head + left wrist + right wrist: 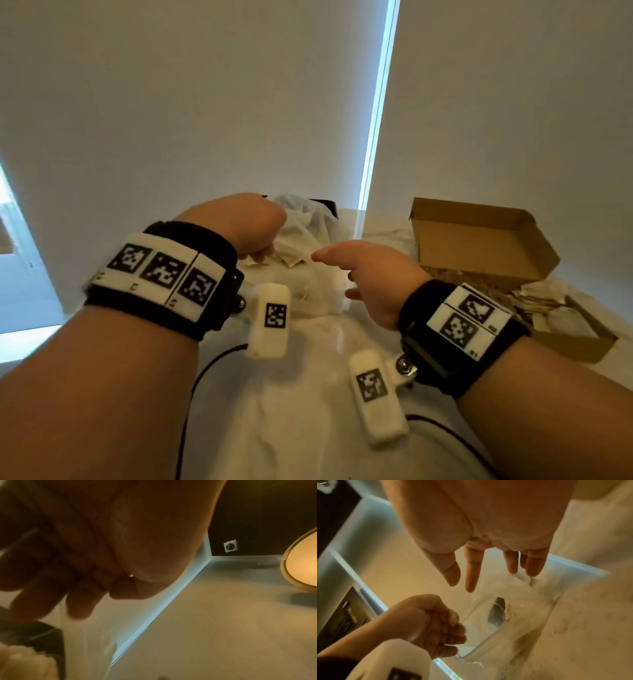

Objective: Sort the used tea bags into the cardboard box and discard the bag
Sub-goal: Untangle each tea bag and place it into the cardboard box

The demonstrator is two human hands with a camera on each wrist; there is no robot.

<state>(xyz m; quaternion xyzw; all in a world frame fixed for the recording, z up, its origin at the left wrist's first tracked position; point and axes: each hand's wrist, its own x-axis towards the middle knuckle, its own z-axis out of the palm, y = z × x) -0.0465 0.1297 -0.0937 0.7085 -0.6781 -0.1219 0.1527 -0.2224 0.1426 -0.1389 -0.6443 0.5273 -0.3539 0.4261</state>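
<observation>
Firstly, the head view: a pale marble-patterned table [301,428] fills the lower half of the frame, with blank light walls above and a bright vertical strip [376,113] running down the upper middle. Both forearms come in from the bottom corners, each with a black wrist strap carrying white blocks printed with black square codes. At the right edge sits the open cardboard box [479,236], brown and shallow, its lid flap [575,329] lying toward the lower right with pale tea bags [537,298] heaped where box and flap meet. At center lies the bag [308,236], thin, crinkled, translucent plastic, with a few flat beige tea bags showing at its mouth. The left hand [246,222] is clenched on the bag's edge and hides part of it. The right hand [370,274] hovers just beside the bag, fingers loose, holding nothing.

Next, the left wrist view: the palm [137,534] and curled fingers [51,581] fill the upper left, dark and blurred; what they grip cannot be made out. A round glowing lamp shade [302,566] sits at the right edge.

Lastly, the right wrist view: straight, spread fingers [471,574] hang from the top above the clear, wrinkled bag [496,615] at center. The left hand [436,622], lower left, pinches the bag's rim.
</observation>
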